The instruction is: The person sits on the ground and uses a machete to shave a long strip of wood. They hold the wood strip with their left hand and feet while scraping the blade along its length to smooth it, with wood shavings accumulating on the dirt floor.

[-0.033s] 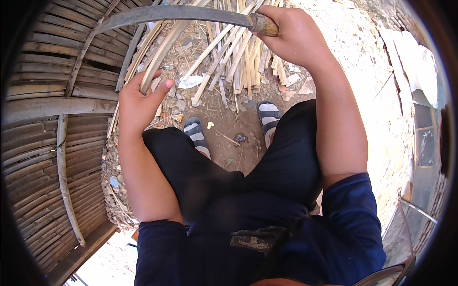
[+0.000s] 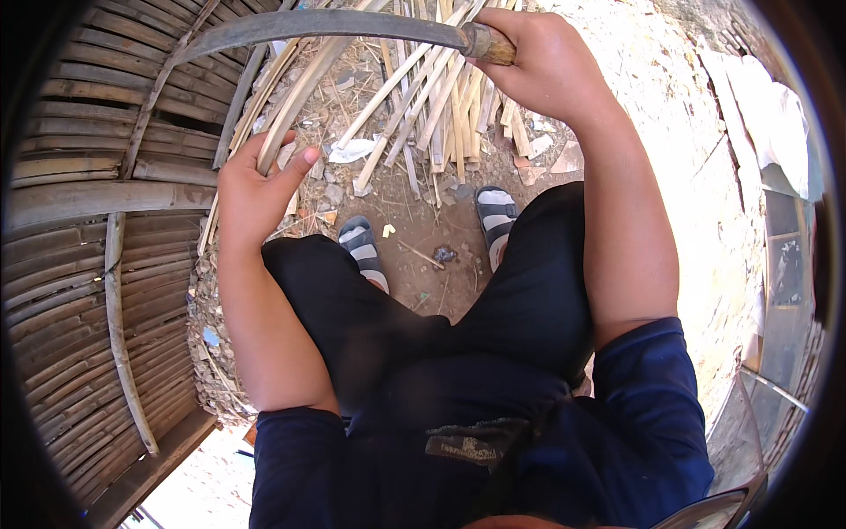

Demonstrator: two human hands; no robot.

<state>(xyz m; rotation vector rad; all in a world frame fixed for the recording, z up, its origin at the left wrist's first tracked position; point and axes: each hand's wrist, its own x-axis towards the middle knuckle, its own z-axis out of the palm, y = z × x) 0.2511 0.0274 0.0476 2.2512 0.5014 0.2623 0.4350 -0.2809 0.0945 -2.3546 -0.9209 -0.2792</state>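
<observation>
Your right hand [image 2: 551,66] is clenching its fingers fully around the brown wooden handle [image 2: 490,44] of a long curved grey metal blade [image 2: 317,24], which is arching away to the left. Your left hand [image 2: 257,187] is gripping a pale split bamboo strip [image 2: 291,110], thumb pressing against it, fingers wrapping behind. Beyond both hands, loose bamboo slats [image 2: 432,106] are lying on the bare dirt ground [image 2: 432,229]; a woven bamboo panel [image 2: 79,220] is standing left of your left hand.
</observation>
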